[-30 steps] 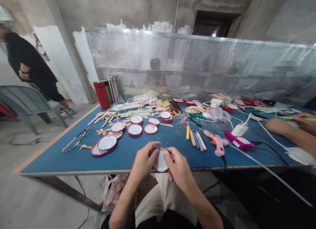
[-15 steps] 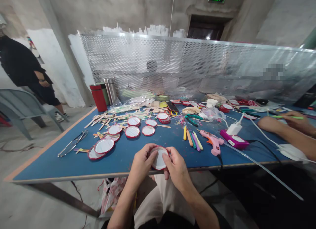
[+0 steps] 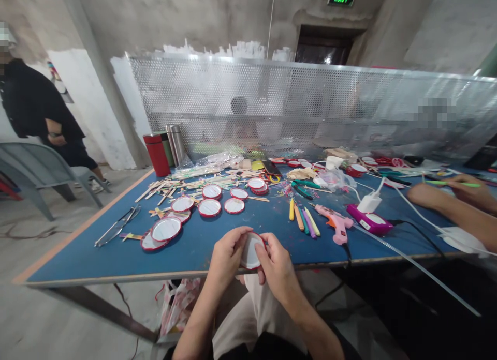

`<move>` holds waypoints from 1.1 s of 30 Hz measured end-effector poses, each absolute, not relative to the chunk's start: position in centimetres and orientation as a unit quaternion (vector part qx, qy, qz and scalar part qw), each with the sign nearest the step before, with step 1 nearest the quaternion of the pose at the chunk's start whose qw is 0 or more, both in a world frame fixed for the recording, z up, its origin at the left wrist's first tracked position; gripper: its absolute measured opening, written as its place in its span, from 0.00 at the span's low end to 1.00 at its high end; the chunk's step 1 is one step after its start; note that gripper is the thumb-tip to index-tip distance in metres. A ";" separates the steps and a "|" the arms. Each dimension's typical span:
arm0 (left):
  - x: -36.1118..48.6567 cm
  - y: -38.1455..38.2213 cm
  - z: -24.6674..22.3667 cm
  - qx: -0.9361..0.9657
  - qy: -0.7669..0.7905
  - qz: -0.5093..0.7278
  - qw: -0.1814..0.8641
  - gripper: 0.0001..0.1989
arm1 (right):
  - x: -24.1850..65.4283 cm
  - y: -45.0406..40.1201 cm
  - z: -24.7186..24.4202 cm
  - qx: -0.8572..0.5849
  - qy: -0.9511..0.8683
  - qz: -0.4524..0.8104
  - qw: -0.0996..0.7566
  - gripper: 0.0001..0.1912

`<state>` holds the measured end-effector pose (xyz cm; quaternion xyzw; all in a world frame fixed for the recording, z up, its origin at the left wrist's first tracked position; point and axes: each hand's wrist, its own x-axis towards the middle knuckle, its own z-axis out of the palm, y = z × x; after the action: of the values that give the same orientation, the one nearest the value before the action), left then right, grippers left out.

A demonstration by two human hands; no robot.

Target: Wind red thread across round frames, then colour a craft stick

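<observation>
The fingers (image 3: pixel 244 238) of the left hand (image 3: pixel 227 257) are curling closed around the edge of a red-rimmed white disc (image 3: pixel 250 251), while the fingers (image 3: pixel 263 255) of the right hand (image 3: pixel 277 271) are pressing against its other side. Both hands are holding the disc between them, just above the near edge of the blue counter (image 3: pixel 77 261) and over the person's lap, with the disc tilting on edge toward the person. Beyond the hands, more red-rimmed discs (image 3: pixel 209 208) are lying in loose rows on the counter, and craft sticks (image 3: pixel 155 192) are scattered behind them. Scissors (image 3: pixel 118 225) are lying near the counter's left edge. To the right of the hands, coloured crayons (image 3: pixel 301 220) and a pink glue gun (image 3: pixel 337 223) are resting on the counter beside a magenta power strip (image 3: pixel 368 219). At the far right, a co-worker's hand (image 3: pixel 471 190) is holding a green pen. A red flask (image 3: pixel 156 155) and a steel flask (image 3: pixel 175 144) are standing against a perforated metal screen (image 3: pixel 272 101), and a person (image 3: pixel 34 101) is standing off to the left.
</observation>
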<state>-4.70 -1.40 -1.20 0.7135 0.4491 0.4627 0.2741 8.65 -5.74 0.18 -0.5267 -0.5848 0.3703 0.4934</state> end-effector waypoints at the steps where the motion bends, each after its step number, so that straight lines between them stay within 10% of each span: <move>1: -4.7 -1.4 -1.3 0.712 0.451 0.463 0.273 0.15 | 8.6 -5.8 0.2 -0.527 -0.586 0.369 0.493 0.10; 17: -4.8 -1.8 0.1 0.698 0.478 0.435 0.308 0.13 | 8.7 -5.7 0.5 -0.528 -0.598 0.369 0.477 0.10; 33: -4.8 -1.3 -0.1 0.702 0.494 0.427 0.283 0.12 | 15.5 10.6 9.0 -0.710 -0.703 -0.037 0.007 0.17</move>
<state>-4.82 -1.29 -0.11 0.7022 0.4945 0.4272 0.2826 15.47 10.64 8.96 -0.7102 -0.7030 -0.0367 0.0068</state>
